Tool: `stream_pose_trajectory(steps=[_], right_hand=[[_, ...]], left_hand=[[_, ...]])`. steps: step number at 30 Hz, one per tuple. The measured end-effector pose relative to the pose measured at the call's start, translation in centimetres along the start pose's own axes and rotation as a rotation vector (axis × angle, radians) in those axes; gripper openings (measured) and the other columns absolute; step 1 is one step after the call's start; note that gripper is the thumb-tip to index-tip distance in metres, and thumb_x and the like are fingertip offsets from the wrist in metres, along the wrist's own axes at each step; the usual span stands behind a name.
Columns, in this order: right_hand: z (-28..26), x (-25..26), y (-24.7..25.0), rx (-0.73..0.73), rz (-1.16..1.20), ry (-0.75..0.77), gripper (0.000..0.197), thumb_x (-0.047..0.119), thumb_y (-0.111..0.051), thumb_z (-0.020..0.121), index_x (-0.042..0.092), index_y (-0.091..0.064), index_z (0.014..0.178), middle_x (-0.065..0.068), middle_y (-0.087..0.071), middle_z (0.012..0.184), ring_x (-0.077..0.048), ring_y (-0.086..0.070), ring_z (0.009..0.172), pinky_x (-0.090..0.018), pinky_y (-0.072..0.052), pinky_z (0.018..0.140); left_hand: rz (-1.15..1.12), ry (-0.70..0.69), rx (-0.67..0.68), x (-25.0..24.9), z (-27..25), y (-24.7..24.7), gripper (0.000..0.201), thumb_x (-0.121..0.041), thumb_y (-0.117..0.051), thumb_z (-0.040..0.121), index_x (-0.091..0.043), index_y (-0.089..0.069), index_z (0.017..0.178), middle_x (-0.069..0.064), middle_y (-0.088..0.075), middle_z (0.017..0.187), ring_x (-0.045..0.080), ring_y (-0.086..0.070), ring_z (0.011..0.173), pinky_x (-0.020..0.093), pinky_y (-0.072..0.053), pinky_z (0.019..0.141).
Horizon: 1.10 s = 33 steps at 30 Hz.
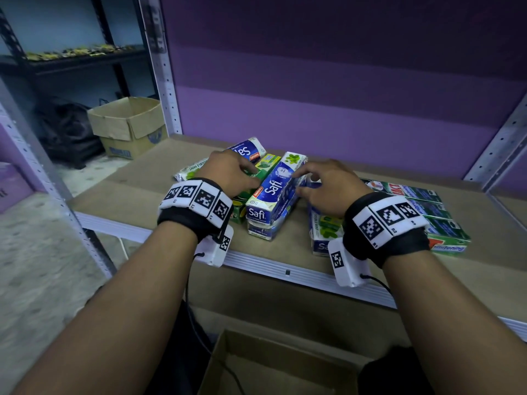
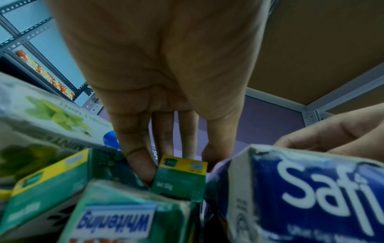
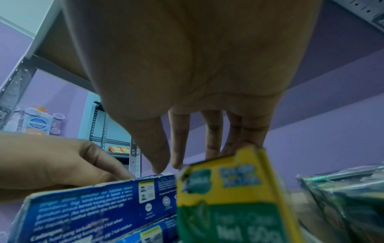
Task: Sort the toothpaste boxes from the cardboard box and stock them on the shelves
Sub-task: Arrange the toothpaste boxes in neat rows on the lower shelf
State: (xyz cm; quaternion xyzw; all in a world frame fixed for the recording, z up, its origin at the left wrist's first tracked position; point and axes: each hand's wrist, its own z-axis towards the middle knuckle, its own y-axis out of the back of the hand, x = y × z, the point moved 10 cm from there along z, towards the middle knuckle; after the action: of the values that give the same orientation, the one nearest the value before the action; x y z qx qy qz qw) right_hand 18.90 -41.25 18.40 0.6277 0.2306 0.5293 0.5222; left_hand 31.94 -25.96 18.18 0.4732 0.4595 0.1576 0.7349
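Observation:
A heap of toothpaste boxes lies on the brown shelf (image 1: pixel 137 192). My left hand (image 1: pixel 253 175) (image 2: pixel 178 157) reaches down into the heap and pinches a small green-and-yellow box (image 1: pixel 267 162) (image 2: pixel 179 179) between thumb and fingers. A blue Safi box (image 1: pixel 273 192) (image 2: pixel 311 197) (image 3: pixel 93 210) lies tilted on top of another one. My right hand (image 1: pixel 305 183) (image 3: pixel 166 167) hovers at its right side, fingers relaxed, thumb and index tips touching its top edge. A yellow-green 50g box (image 3: pixel 228 205) stands under the right palm and hides the other fingertips.
Green whitening boxes (image 1: pixel 427 206) (image 3: pixel 343 197) lie in a row at the right. A white double-mint box (image 1: pixel 191 169) (image 2: pixel 51 115) sits at the left. An open cardboard box (image 1: pixel 271 366) is below the shelf, another (image 1: pixel 128 126) on the floor. Metal uprights (image 1: pixel 165 67) frame the bay.

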Motion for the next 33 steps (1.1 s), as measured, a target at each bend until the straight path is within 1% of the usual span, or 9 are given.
stream_pose_trajectory(steps=[4, 8, 14, 18, 24, 26, 29, 31, 33], right_hand=[[-0.4, -0.5, 1.0, -0.044, 0.028, 0.006, 0.022, 0.037, -0.068, 0.088, 0.041, -0.064, 0.109, 0.000, -0.054, 0.119, -0.018, -0.054, 0.111, -0.026, -0.042, 0.092], [-1.0, -1.4, 2.2, -0.085, 0.089, -0.015, 0.020, 0.034, -0.068, 0.088, 0.038, -0.067, 0.107, 0.009, -0.055, 0.096, -0.015, -0.056, 0.095, -0.021, -0.036, 0.077], [-1.6, -3.1, 3.5, -0.113, 0.117, -0.068, 0.018, 0.032, -0.067, 0.089, 0.036, -0.066, 0.106, 0.003, -0.060, 0.104, -0.014, -0.055, 0.089, -0.019, -0.035, 0.076], [-1.8, -4.3, 4.5, -0.138, 0.122, -0.109, 0.019, 0.031, -0.066, 0.089, 0.034, -0.067, 0.108, 0.001, -0.063, 0.104, -0.016, -0.056, 0.091, -0.020, -0.036, 0.077], [-2.4, -6.3, 5.2, -0.145, 0.182, -0.169, 0.018, 0.029, -0.067, 0.088, 0.033, -0.069, 0.106, 0.003, -0.062, 0.099, -0.018, -0.060, 0.089, -0.023, -0.044, 0.077], [-2.6, -6.8, 5.4, -0.144, 0.192, -0.177, 0.017, 0.027, -0.066, 0.088, 0.034, -0.068, 0.103, 0.006, -0.063, 0.090, -0.015, -0.062, 0.082, -0.020, -0.046, 0.068], [-2.8, -7.4, 5.8, -0.157, 0.172, -0.184, 0.018, 0.024, -0.065, 0.088, 0.035, -0.068, 0.102, 0.010, -0.062, 0.083, -0.008, -0.060, 0.075, -0.017, -0.040, 0.056], [-2.9, -7.7, 5.8, -0.142, 0.178, -0.189, 0.017, 0.026, -0.065, 0.089, 0.034, -0.068, 0.102, 0.007, -0.065, 0.088, -0.009, -0.060, 0.071, -0.019, -0.042, 0.059], [-3.0, -7.8, 5.6, -0.125, 0.184, -0.190, 0.015, 0.028, -0.065, 0.089, 0.033, -0.068, 0.103, 0.003, -0.068, 0.094, -0.013, -0.061, 0.070, -0.022, -0.046, 0.066]], left_hand=[[-0.027, 0.018, -0.075, -0.3, -0.1, 0.6, 0.035, -0.038, -0.081, 0.071, -0.029, -0.077, 0.105, -0.001, -0.067, 0.116, 0.016, -0.063, 0.100, 0.028, -0.052, 0.091], [-0.053, 0.018, -0.133, -1.0, -0.2, 1.4, 0.029, -0.036, -0.079, 0.073, -0.029, -0.077, 0.101, -0.001, -0.071, 0.107, 0.016, -0.066, 0.094, 0.030, -0.055, 0.087], [-0.052, -0.084, -0.192, -4.4, -1.6, 2.1, 0.032, -0.037, -0.072, 0.076, -0.032, -0.076, 0.107, -0.001, -0.074, 0.100, 0.018, -0.066, 0.091, 0.030, -0.054, 0.087], [-0.097, -0.131, -0.204, -6.7, -2.7, 1.3, 0.033, -0.037, -0.071, 0.076, -0.032, -0.076, 0.108, -0.004, -0.074, 0.100, 0.012, -0.065, 0.087, 0.018, -0.047, 0.084], [-0.079, -0.163, -0.153, -9.7, -3.7, -1.5, 0.034, -0.039, -0.071, 0.078, -0.031, -0.075, 0.110, 0.002, -0.073, 0.101, 0.020, -0.065, 0.095, 0.031, -0.053, 0.089], [-0.066, -0.179, -0.154, -10.4, -3.9, -1.8, 0.034, -0.039, -0.071, 0.077, -0.031, -0.075, 0.110, 0.003, -0.074, 0.101, 0.023, -0.066, 0.094, 0.033, -0.054, 0.089], [-0.035, -0.218, -0.147, -11.4, -4.3, -2.4, 0.033, -0.038, -0.070, 0.078, -0.029, -0.076, 0.109, 0.006, -0.074, 0.097, 0.025, -0.066, 0.093, 0.034, -0.054, 0.086], [0.004, -0.242, -0.139, -11.9, -4.6, -2.9, 0.031, -0.037, -0.070, 0.080, -0.027, -0.077, 0.108, 0.005, -0.075, 0.098, 0.025, -0.065, 0.095, 0.032, -0.053, 0.087], [0.017, -0.256, -0.123, -12.2, -4.8, -3.4, 0.031, -0.037, -0.070, 0.081, -0.026, -0.076, 0.109, 0.003, -0.073, 0.108, 0.025, -0.065, 0.100, 0.034, -0.052, 0.092]])
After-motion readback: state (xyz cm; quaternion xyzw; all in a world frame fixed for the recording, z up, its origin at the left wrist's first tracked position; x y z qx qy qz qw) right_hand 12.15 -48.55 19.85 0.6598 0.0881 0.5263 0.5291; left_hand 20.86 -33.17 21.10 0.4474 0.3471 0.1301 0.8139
